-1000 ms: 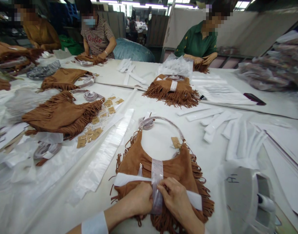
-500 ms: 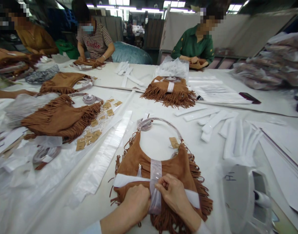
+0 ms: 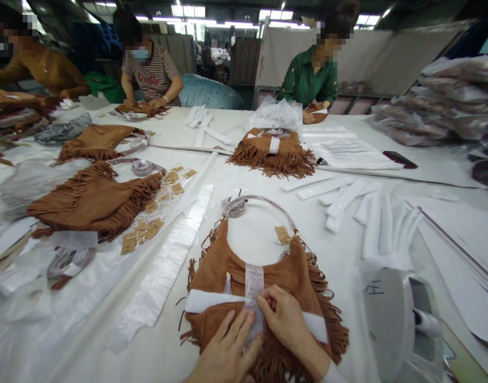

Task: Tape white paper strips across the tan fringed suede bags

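Observation:
A brown suede fringed handbag lies flat before me, its wrapped strap curving away at the top. A white foam strip crosses the bag, and a translucent plastic band runs down over its middle. My left hand rests on the lower part of the band with fingers stretched out and spread. My right hand has its fingers pinched together at the band's right edge; what sits between the fingertips is hidden. A tan paper tag hangs near the strap's right end.
More fringed bags lie at the left and far middle. Paper tags, white foam strips and a tape dispenser are around. Bagged goods are piled at right. Several people work across the table.
My left hand has opened from curled fingers to a flat spread and moved down over the band. My right hand keeps its pinch in nearly the same place.

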### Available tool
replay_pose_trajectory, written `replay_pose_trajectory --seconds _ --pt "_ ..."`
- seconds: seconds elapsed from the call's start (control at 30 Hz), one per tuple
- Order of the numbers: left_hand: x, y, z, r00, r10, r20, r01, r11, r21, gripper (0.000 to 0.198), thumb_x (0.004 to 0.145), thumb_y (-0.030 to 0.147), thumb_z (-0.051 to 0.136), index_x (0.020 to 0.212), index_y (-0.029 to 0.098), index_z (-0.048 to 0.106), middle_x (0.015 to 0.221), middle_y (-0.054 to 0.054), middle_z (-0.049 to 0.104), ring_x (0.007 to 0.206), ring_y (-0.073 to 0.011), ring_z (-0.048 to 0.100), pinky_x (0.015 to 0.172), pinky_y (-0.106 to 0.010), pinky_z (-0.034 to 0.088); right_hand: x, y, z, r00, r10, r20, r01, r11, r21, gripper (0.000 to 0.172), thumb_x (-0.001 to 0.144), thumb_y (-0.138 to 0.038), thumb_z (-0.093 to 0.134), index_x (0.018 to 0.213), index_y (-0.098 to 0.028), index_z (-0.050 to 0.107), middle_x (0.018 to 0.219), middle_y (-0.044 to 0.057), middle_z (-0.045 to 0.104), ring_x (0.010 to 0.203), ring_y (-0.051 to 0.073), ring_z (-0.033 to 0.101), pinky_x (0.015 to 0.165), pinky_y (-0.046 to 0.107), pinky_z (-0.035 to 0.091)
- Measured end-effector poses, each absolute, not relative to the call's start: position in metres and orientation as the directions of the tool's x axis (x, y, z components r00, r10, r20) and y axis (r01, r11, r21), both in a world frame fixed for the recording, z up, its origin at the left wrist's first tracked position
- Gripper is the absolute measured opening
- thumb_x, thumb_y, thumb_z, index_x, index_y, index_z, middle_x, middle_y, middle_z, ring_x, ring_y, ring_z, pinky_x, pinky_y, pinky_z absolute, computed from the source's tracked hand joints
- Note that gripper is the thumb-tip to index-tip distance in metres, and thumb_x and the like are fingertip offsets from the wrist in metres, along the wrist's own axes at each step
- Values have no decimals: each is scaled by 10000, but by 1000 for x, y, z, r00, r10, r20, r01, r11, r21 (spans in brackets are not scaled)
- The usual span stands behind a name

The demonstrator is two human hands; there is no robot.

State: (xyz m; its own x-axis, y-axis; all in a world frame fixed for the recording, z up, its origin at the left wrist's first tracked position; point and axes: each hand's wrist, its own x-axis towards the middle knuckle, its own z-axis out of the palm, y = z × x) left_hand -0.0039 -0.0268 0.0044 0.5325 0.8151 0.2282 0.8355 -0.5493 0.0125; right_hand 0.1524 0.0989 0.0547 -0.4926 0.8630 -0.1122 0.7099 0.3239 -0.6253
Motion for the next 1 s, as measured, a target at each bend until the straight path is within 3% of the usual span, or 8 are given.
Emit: replay_pose_trajectory --seconds 0.23,0.47,0.57,0.67,0.73,0.8,0.9,1.0 --pt "-1 -25 5 517 807 285 845 -534 -23 608 904 600 386 1338 177 438 1325 -197 540 1266 -312 477 1107 -486 201 146 101 46 -459 887 -58 756 355 -550 251 870 -368 495 676 -212 524 635 5 582 599 155 549 591 261 380" --pt "-3 -25 -1 521 828 207 837 -543 69 625 914 569 391 1404 181 366 1415 -218 429 1320 -318 410 1120 -492 157 139 107 34 -365 930 -43 823 301 -482 285 920 -425 432 761 -214 542 634 8 625 541 159 590 537 253 354" --pt "-3 -24 2 522 840 148 833 -539 121 679 901 601 395 1433 186 325 1467 -218 344 1362 -321 341 1125 -484 149 133 108 38 -284 959 23 816 254 -520 332 949 -447 371 817 -203 553 629 14 623 540 169 599 542 261 389" --pt "-4 -26 9 508 849 143 833 -527 166 746 877 611 444 1459 174 282 1496 -212 290 1388 -316 289 1135 -467 150 129 94 48 -321 930 176 768 365 -527 307 966 -388 357 964 -174 577 833 74 680 752 188 644 703 292 466" --pt "-6 -28 14 497 856 143 832 -517 201 792 869 586 481 1477 140 239 1508 -196 277 1405 -303 252 1146 -445 152 132 79 50 -457 851 259 763 525 -376 293 957 -309 384 1144 -172 563 1074 117 667 1003 224 610 883 364 439" --pt "-10 -30 20 498 857 128 824 -515 238 811 874 555 492 1486 107 204 1520 -173 265 1418 -281 221 1155 -419 159 143 65 47 -589 767 255 756 635 -162 370 934 -255 422 1290 -190 501 1269 130 589 1183 264 515 1001 451 353" --pt "-18 -30 27 526 845 95 799 -530 285 816 876 540 501 1489 103 187 1538 -148 223 1428 -253 195 1158 -401 180 173 56 38 -654 730 201 750 660 46 458 918 -245 458 1374 -203 432 1411 134 473 1296 302 409 1056 543 247" --pt "-26 -27 30 555 831 47 777 -538 326 846 851 547 541 1492 131 178 1552 -139 177 1437 -248 161 1152 -413 199 204 48 38 -632 741 228 773 621 129 453 920 -225 434 1372 -200 438 1418 143 465 1299 321 402 1051 596 201"
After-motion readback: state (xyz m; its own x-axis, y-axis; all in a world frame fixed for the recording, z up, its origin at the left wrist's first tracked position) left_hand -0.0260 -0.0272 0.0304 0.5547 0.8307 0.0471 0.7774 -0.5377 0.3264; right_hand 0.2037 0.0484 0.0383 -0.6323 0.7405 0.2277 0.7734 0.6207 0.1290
